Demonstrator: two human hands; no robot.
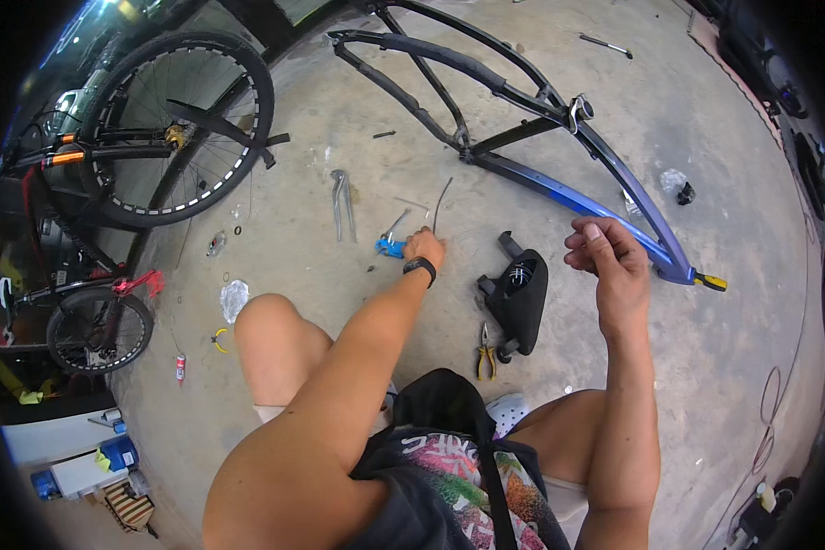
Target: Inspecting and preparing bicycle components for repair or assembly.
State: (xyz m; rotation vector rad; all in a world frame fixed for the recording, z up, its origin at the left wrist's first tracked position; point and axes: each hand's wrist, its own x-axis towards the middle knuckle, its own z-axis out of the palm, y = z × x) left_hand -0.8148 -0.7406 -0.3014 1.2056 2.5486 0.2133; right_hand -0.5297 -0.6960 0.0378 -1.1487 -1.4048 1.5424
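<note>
My left hand reaches down to the concrete floor with its fingers curled under; what they hold, if anything, is hidden. Right beside it lies a blue-bodied tool with a metal shaft. A thin dark rod or cable piece and a slim L-shaped hex key are just beyond the fingertips. My right hand is raised at the right, thumb and fingers drawn together; nothing can be made out between them. Below it in the picture, toward the middle, rests a black frame-shaped bag with something coiled inside.
A black and blue bicycle frame lies ahead, a yellow-handled tool at its tip. Water-pump pliers and yellow-handled pliers lie on the floor. A bicycle wheel with fork stands left; a loose cable runs along the right.
</note>
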